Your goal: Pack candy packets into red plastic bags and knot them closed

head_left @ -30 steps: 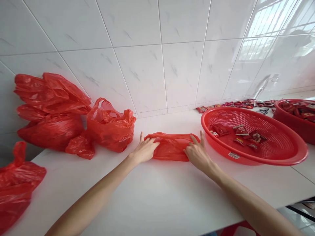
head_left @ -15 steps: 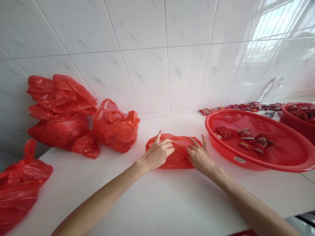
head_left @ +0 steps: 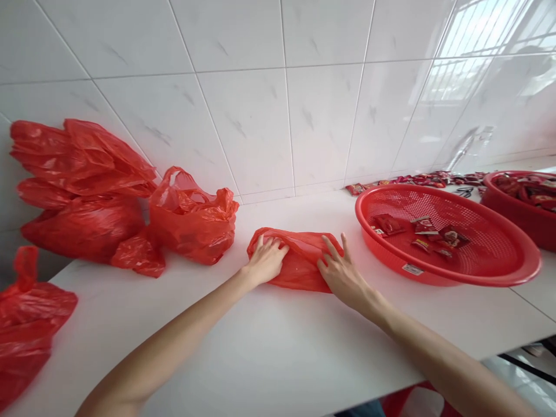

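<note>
A thin red plastic bag (head_left: 299,277) lies on the white tabletop between my hands, its mouth parted toward the far side. My left hand (head_left: 266,259) is at the bag's left part, with bent fingers gripping its rim and the fingertips partly hidden in the plastic. My right hand (head_left: 341,271) pinches the near right edge with its thumb side, while the outer fingers stick out. No contents show through the bag's film.
A red mesh basket (head_left: 403,275) with several small snack packets stands to the right. Behind it is a fuller red basket (head_left: 506,211), and loose packets (head_left: 412,180) lie along the wall. Filled red bags (head_left: 193,223) stand left, with a tied one (head_left: 32,324) nearer.
My left hand has dipped its fingers further into the bag's mouth, and the opening looks wider. My right hand stays at the right edge. The view has shifted slightly.
</note>
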A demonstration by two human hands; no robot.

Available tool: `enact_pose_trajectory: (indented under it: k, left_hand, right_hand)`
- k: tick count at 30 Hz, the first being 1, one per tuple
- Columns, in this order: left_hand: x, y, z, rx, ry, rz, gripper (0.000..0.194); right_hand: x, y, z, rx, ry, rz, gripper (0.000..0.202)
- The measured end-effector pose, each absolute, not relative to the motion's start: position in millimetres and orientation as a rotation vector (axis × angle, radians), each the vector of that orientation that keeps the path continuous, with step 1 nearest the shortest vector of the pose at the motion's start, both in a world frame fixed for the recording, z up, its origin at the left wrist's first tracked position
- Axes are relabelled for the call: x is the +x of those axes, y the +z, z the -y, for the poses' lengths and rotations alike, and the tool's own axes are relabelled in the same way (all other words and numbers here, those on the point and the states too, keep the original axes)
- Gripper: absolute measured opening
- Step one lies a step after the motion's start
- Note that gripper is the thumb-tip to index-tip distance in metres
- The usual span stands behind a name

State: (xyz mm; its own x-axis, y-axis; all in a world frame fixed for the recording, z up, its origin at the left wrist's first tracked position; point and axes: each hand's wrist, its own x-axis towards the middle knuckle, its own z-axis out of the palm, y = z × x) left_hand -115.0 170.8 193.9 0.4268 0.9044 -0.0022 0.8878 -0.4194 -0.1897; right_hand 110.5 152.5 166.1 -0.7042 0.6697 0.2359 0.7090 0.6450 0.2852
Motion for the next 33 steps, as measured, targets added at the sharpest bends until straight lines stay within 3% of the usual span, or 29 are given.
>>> enact_pose_trajectory:
  k: [10,16,28,33]
  left_hand:
    - [-126.1,225.5,-164.7,-2.609,0.450,1.647,0.016]
    - [-120.7,227.0,-161.1,-2.603,0.341,1.547,0.020]
    - [-126.0,220.6,-139.8,-2.610,-0.471,1.121,0.029]
    - [-132.9,207.5,-126.1,-2.527,-0.868,0.910,0.022]
  right_hand:
    - [113.1,186.6,-166.5,-1.192,-0.347,2.860,0.028]
    - [107.1,203.5,-174.4,-1.267,-0.478,2.948,0.028]
    - [137.8,235.0,-186.0,-0.717,-0.717,2.769,0.029]
    - [178.9,248.3,-194.4,-1.035,-0.804,2.572,0.042]
